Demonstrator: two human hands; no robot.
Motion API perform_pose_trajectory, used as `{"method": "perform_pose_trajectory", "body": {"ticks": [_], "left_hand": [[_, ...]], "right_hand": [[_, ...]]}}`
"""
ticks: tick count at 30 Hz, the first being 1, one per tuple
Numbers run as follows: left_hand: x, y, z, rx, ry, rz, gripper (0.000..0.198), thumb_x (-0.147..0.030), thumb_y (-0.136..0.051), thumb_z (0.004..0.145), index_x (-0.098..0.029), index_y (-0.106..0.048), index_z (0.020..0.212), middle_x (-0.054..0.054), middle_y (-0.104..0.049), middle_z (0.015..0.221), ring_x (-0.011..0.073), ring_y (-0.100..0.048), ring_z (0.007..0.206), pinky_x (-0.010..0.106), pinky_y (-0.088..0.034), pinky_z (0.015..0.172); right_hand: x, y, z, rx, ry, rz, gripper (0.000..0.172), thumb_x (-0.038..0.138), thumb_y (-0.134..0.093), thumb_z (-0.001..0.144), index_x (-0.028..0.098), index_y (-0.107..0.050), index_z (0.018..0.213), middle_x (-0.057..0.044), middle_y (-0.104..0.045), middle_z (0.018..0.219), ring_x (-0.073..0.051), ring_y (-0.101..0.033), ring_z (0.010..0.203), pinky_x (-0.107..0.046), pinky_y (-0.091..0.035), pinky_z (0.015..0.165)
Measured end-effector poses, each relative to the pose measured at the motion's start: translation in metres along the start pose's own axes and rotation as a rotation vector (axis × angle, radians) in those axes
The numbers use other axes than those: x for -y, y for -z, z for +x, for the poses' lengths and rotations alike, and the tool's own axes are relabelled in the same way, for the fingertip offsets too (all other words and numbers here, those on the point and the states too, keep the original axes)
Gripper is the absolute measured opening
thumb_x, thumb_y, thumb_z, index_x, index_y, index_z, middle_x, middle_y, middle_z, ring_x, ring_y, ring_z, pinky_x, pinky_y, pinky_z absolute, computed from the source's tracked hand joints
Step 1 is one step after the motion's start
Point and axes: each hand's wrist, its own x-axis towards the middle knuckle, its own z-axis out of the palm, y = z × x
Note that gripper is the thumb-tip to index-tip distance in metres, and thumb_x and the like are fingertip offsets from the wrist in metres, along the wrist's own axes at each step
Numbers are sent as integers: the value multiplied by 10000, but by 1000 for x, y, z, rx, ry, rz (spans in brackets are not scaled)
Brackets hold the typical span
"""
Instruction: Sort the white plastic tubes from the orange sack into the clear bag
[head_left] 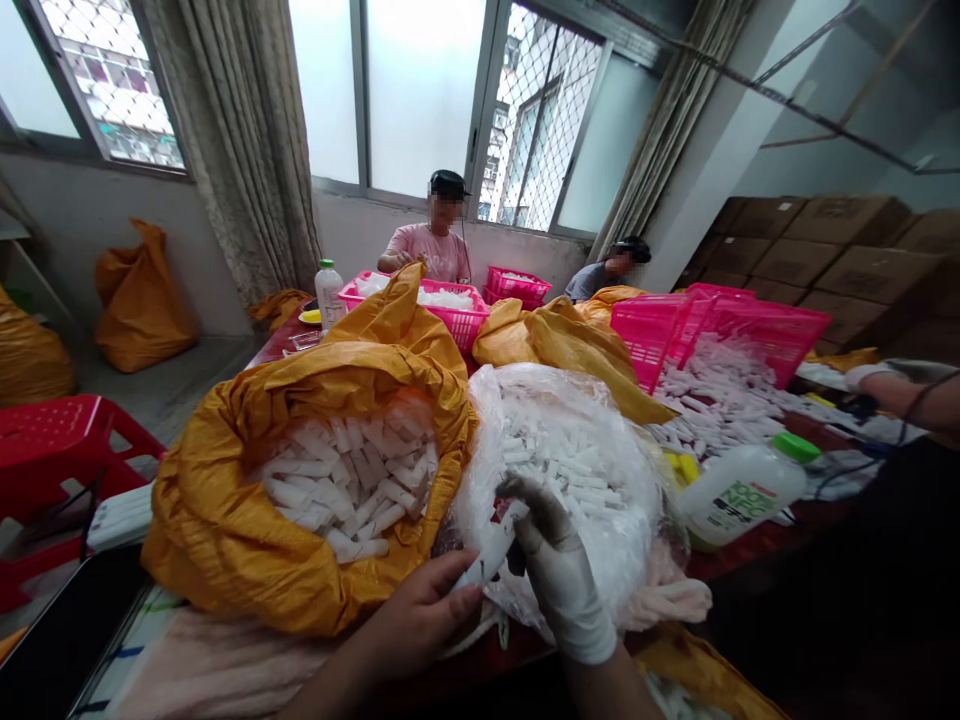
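Note:
My bare left hand (pixel 424 615) pinches the lower end of a small white plastic tube (pixel 491 548). My right hand (pixel 559 570), in a white glove with dirty fingertips, grips the same tube from above. Both hands are just in front of a clear plastic bag (pixel 570 450) packed with white tubes. To its left an open orange sack (pixel 247 520) holds more of the same white tubes (pixel 349 480).
A tipped white bottle with a green cap (pixel 742 485) lies at the right. Pink baskets (pixel 720 335) and loose tubes cover the far table. Two people sit at the far side; another person's arm (pixel 911 390) reaches in at right. A red stool (pixel 52 450) stands at left.

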Motion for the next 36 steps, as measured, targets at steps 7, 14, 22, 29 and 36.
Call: {"method": "perform_pose_trajectory", "body": {"ticks": [7,14,22,29,36], "left_hand": [[2,2,-1,-95,-22,274,415,-461,-482,874,-206,-595,1182,46,-663,1148,230,-584,1065,297,-445,940],[-2,10,-5,-90,-40,535,358,-391,-533,842,-252,-627,1158,30,-687,1121,217,-611,1022,281,-465,908],[-6,-8,1,-14,-3,528,306,-352,-524,842,-226,-644,1094,39,-695,1019,204,-613,927,268,-465,852],[3,-9,2,-129,29,279,394,-449,-510,847,-176,-610,1114,56,-679,1073,227,-608,988,285,-467,874],[10,-12,6,-220,39,429,400,-428,-507,853,-180,-600,1152,73,-666,1136,242,-593,1048,305,-443,919]], "right_hand": [[3,3,1,-126,39,278,451,473,-633,782,363,-482,1192,33,-603,802,-117,-583,660,-297,-510,653],[34,30,4,386,-207,-521,281,477,-517,850,211,-604,870,0,-587,738,-112,-524,610,-228,-408,543],[27,11,6,377,24,-671,162,350,-528,853,223,-582,937,-21,-626,846,-131,-555,679,-261,-445,624],[-15,7,-4,-115,57,-37,342,403,-702,725,253,-547,991,-13,-597,962,-48,-488,447,-224,-451,417],[-22,3,-6,-179,0,43,404,395,-759,645,256,-579,978,35,-607,745,-60,-480,416,-235,-459,418]]}}
